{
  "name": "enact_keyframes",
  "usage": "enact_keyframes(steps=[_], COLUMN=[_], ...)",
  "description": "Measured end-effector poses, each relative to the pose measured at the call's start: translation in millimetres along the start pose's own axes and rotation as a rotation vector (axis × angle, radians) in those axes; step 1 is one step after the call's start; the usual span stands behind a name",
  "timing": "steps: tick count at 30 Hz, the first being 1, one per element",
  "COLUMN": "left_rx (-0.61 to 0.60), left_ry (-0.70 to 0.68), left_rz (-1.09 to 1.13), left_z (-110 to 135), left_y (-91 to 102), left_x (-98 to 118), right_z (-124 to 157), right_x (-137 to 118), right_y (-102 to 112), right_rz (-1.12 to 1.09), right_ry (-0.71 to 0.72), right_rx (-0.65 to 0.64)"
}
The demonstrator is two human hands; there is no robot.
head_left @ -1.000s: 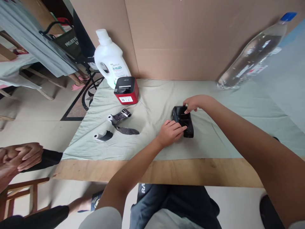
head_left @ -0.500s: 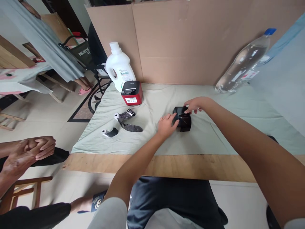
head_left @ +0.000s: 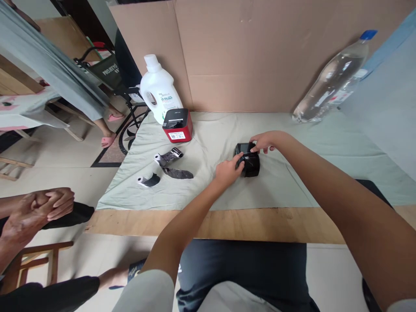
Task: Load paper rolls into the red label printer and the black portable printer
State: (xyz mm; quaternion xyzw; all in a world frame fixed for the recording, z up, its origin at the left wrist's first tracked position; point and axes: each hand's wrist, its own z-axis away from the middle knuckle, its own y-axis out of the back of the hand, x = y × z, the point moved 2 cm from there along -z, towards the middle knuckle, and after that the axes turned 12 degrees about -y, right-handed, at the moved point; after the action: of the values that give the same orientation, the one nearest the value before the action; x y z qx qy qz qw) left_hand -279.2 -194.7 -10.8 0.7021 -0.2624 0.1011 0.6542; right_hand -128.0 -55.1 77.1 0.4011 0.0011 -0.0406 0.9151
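A small black box-shaped device (head_left: 250,164) sits on the pale green cloth (head_left: 292,182) near the table's middle. My left hand (head_left: 229,169) presses against its left side, fingers curled onto the device. My right hand (head_left: 264,141) reaches over from the right, with the fingertips pinching the device's far top edge. Both hands hold it in place on the cloth.
A red-and-black printer (head_left: 177,125) and a white jug (head_left: 157,93) stand at the back left, a clear water bottle (head_left: 331,80) leans on the cardboard wall. Paper rolls with dark strips (head_left: 167,157) (head_left: 147,180) lie left. Another person's clasped hands (head_left: 39,208) are at far left.
The black device's front part has folded shut, so it looks shorter now. My left hand slid from its near end to its left side. My right hand stays at the far edge.
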Motion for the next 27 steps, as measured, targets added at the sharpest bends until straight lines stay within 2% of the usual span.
enact_keyframes(steps=[9, 14, 18, 22, 27], left_rx=[-0.043, -0.036, -0.012, 0.027, 0.033], left_ry=[-0.003, -0.009, -0.03, -0.031, 0.009], left_rz=[-0.061, -0.072, -0.041, 0.001, 0.012], left_z=[6, 10, 10, 9, 6], left_y=[0.5, 0.1, -0.1, -2.5, -5.1], left_x=[5, 6, 4, 0, -4], right_z=[-5, 1, 6, 0, -6], right_x=[23, 31, 38, 50, 63], right_y=[-15, -33, -53, -73, -80], right_rz=[-0.14, -0.25, -0.52, -0.809, -0.999], right_ry=[0.031, 0.06, 0.09, 0.117, 0.165], right_rx=[-0.045, 0.053, 0.098, 0.042, -0.044])
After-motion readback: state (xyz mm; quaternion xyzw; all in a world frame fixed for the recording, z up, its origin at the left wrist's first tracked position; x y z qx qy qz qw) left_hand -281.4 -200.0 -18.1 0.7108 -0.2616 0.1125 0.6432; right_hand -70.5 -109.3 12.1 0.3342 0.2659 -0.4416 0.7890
